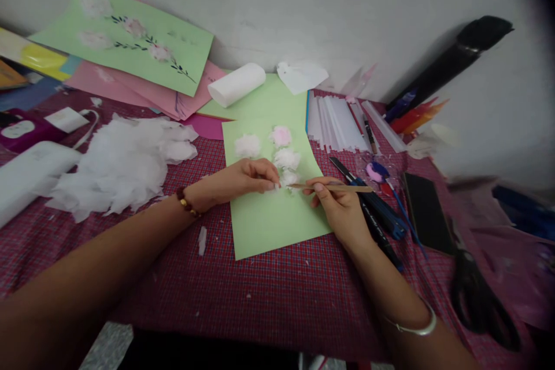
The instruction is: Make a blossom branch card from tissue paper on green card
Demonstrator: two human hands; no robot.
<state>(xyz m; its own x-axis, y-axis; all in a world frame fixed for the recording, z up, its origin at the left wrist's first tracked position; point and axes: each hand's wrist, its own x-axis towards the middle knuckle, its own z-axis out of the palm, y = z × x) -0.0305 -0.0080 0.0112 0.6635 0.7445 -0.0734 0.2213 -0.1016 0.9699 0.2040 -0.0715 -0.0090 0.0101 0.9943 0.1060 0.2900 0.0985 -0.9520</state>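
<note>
A sheet of light green paper (277, 225) lies at the middle of the table. It bears white tissue-paper flowers (287, 158) and one pale pink flower (281, 136). My left hand (243, 180) rests over the sheet's left side, thumb and fingers pinched on a small bit of white tissue (276, 187) beside the lowest flower (289, 177). My right hand (340, 208) grips a thin, flat wooden stick (355, 188). Its tip reaches that same lowest flower, close to my left fingertips.
Left lies a heap of torn white tissue (121, 162). Behind are a tissue roll (237, 84) and a finished green flower sheet (147, 40). To the right are glue sticks (333, 121), a blue cutter (384, 214), a phone (427, 212) and black scissors (477, 295).
</note>
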